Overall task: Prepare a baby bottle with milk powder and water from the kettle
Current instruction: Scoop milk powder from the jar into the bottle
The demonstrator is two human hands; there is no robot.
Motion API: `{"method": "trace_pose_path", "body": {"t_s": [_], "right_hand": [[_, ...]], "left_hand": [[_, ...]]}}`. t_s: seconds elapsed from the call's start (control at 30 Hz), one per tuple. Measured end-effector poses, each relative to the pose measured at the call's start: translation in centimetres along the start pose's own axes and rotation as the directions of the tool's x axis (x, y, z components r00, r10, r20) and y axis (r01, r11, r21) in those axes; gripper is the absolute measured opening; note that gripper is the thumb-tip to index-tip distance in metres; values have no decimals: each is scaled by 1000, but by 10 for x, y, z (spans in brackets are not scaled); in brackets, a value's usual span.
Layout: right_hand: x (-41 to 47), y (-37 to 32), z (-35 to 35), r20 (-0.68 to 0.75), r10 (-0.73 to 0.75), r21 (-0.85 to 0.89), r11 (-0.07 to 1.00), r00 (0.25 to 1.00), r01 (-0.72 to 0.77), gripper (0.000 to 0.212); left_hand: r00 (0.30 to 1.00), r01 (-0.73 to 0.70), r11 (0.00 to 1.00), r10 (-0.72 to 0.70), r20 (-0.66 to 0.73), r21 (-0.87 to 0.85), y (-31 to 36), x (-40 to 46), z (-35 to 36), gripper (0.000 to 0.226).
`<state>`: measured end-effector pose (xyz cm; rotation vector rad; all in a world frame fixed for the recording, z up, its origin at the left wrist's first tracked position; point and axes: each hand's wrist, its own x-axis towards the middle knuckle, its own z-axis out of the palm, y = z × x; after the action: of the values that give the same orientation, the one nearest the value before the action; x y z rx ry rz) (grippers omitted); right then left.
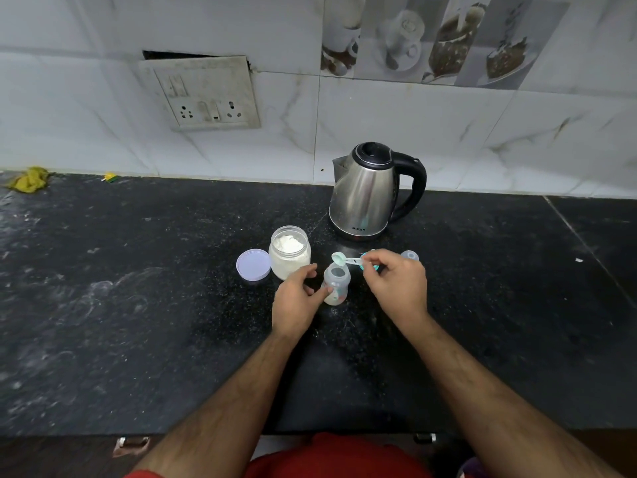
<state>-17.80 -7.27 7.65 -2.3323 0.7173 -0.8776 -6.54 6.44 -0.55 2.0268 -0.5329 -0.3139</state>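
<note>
Both forearms reach in from the near edge of the counter (138, 305). Left hand (294, 301) steadies the baby bottle (336, 284): thumb and fingertips (327, 291) touch its left wall, loosely curled, no full wrap. Bottle stands upright, open-mouthed, just in front of the kettle (365, 194). Likely light, stiff plastic, tippy while near-empty; hold low on the body. Right hand (396, 288) pinches the scoop (341, 259) by the handle end, bowl just above the bottle mouth. Powder jar (289, 251) open, its lid (253, 264) just beside it. Spill risk: narrow mouth.
</note>
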Motion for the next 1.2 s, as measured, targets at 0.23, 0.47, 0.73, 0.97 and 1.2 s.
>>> {"method": "trace_pose_path", "body": {"t_s": [0.23, 0.47, 0.73, 0.97, 1.2], "right_hand": [[39, -18, 24, 81, 210, 270, 936, 974, -225, 14], [79, -56, 71, 367, -22, -53, 998, 930, 45, 18], [97, -76, 106, 703, -63, -323, 859, 708, 398, 21], [100, -72, 109, 686, -130, -290, 853, 716, 433, 22], [98, -54, 77, 429, -70, -213, 961, 900, 176, 16]], "left_hand": [[970, 95, 995, -98, -224, -24, -20, 7, -31, 20], [965, 121, 993, -115, -238, 9, -25, 26, -55, 33], [979, 104, 993, -93, -181, 52, -22, 36, -60, 43], [979, 110, 992, -98, -178, 62, -20, 37, -56, 43], [964, 137, 989, -121, -237, 56, -23, 29, -56, 35]]}}
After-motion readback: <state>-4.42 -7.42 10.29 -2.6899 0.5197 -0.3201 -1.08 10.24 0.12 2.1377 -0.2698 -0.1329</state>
